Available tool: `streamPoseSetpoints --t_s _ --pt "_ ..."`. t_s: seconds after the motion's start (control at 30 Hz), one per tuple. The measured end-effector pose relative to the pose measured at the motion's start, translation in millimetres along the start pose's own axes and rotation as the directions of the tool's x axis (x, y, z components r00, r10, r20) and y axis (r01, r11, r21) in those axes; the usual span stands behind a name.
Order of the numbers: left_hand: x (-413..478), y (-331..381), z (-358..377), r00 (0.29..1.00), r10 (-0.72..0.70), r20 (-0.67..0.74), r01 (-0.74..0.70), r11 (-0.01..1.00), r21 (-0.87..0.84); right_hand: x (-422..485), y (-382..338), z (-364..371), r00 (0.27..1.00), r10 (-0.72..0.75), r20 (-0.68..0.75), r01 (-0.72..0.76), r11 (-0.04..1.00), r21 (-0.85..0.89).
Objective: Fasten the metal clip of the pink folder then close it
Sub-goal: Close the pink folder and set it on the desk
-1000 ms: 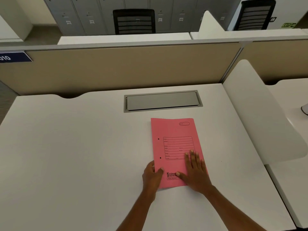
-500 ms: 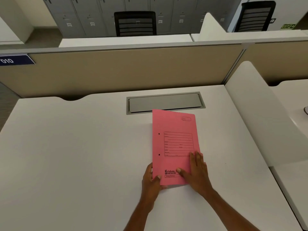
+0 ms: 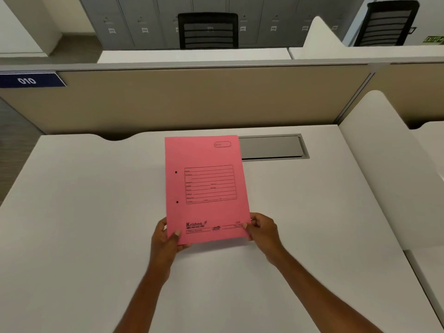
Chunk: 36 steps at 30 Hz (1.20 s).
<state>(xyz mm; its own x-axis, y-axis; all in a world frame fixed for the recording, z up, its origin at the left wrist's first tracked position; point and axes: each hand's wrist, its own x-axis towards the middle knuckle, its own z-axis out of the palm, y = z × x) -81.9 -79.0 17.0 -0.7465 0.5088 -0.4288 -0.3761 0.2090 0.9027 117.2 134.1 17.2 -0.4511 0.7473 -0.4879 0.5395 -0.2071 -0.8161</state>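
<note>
The pink folder [image 3: 204,188] is closed, its printed front cover facing me, and it is lifted off the white desk [image 3: 84,224] with its far end raised. My left hand [image 3: 165,239] grips its near left corner, thumb on the cover. My right hand [image 3: 263,230] pinches its near right corner. Two punched holes show along the left side. The metal clip is hidden inside the folder.
A grey cable hatch [image 3: 271,147] is set into the desk behind the folder, partly covered by it. A beige partition [image 3: 192,99] closes off the back. A white side divider [image 3: 389,169] stands at the right. Black chairs and grey lockers lie beyond.
The folder lay flat under my palms a second ago. Both hands have since gripped its near corners and lifted it, tilting it up and shifting it left over the hatch.
</note>
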Motion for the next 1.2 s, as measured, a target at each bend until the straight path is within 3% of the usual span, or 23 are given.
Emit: streamPoseSetpoints --t_s 0.3,0.5,0.73,0.83,0.9,1.0,1.1,1.2 --pt "59.1 21.9 -54.2 0.993 0.021 -0.115 -0.008 0.993 0.117 34.8 -44.7 69.6 0.996 0.043 0.08 -0.047 0.997 0.058" --pt "93.6 32.1 -68.1 0.989 -0.008 -0.147 0.039 0.977 0.209 52.8 -59.0 102.7 0.994 0.073 0.081 -0.07 0.997 -0.042" --pt "131.9 40.2 -70.4 0.972 0.003 -0.236 0.077 0.941 0.329 76.5 -69.5 128.4 0.993 -0.074 0.091 0.085 0.988 -0.129" --pt "143.7 46.9 -70.3 0.933 0.144 -0.328 0.083 0.803 0.59 79.8 -72.2 134.1 0.975 -0.214 0.067 0.223 0.954 -0.199" --pt "145.6 50.7 -68.4 0.921 0.226 -0.318 0.116 0.62 0.776 78.1 -68.7 137.9 0.95 -0.297 0.094 0.311 0.888 -0.339" --pt "135.1 46.9 -49.5 0.941 0.288 -0.176 0.032 0.443 0.896 76.7 -55.6 141.8 0.871 -0.417 0.261 0.484 0.631 -0.607" --pt "119.2 28.9 -25.6 0.964 0.265 -0.029 -0.072 0.363 0.929 80.6 -46.3 150.8 0.763 -0.429 0.484 0.644 0.432 -0.632" --pt "117.2 21.1 -17.0 0.969 0.247 -0.032 -0.057 0.344 0.937 88.7 -41.5 159.5 0.733 -0.395 0.554 0.677 0.341 -0.653"
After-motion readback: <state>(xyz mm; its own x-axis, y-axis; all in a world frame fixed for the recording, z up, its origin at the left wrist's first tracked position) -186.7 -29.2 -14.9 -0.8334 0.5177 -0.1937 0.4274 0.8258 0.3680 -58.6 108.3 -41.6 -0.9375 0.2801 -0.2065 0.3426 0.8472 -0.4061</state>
